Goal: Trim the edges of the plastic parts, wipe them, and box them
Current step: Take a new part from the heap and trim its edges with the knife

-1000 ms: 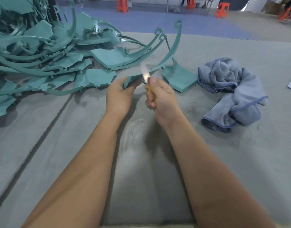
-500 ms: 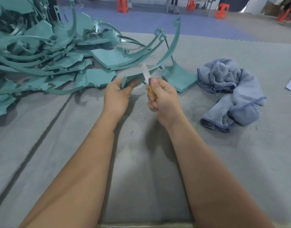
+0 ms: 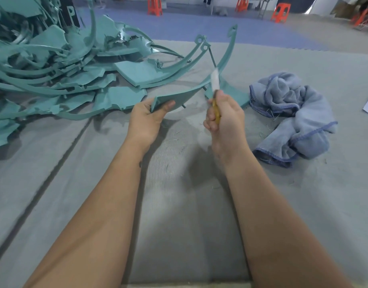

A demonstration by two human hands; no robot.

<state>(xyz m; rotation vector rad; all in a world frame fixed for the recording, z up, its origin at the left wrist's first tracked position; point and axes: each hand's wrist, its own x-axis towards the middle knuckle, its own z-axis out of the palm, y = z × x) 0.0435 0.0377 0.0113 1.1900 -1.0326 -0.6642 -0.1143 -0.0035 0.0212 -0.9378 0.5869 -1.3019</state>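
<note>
The left hand [image 3: 146,119] grips the green plastic part [image 3: 179,98]. The right hand [image 3: 222,117] grips a knife [image 3: 214,80] just beside it. A slip could cut the left thumb.

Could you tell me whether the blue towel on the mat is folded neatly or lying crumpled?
Crumpled. The blue towel lies bunched in loose folds on the grey mat, its hemmed edges twisting over each other, right of the right hand.
</note>
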